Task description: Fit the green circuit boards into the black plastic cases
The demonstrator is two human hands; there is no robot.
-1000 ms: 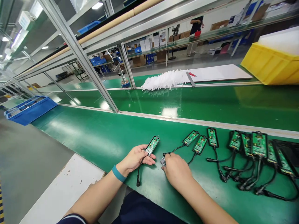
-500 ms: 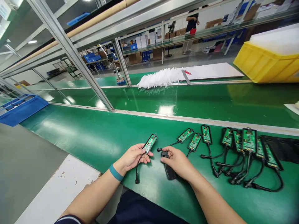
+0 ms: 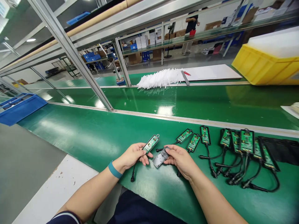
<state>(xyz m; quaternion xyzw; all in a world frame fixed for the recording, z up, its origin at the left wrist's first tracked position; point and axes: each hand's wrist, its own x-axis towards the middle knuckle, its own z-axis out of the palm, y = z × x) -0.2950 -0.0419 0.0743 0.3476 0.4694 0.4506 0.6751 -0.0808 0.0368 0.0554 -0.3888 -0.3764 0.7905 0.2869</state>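
Note:
Between the thumb and fingers of my left hand point(image 3: 134, 157) is a green circuit board in a narrow black case point(image 3: 150, 144), board side up. Its black cable hangs down to a round connector point(image 3: 132, 178). My right hand point(image 3: 179, 158) grips a black plastic cover point(image 3: 160, 157) by its upper end, with the greyish, shiny inner side facing up. The cover is close to the left hand but apart from the board. Just beyond my right hand, two more cased circuit boards point(image 3: 193, 142) lie on the green bench.
Several cased boards with cables point(image 3: 247, 141) lie at the right, by black flat pieces point(image 3: 282, 149). White strips point(image 3: 161, 78) and a yellow bin point(image 3: 263, 67) stand across the rail. A blue crate point(image 3: 25, 107) is at far left. A metal post point(image 3: 77, 59) rises ahead. A person point(image 3: 192, 25) stands far back.
My right hand has lifted the black cover from the bench and turned it so its inner side shows, bringing it nearer the left hand. The left hand still holds its board.

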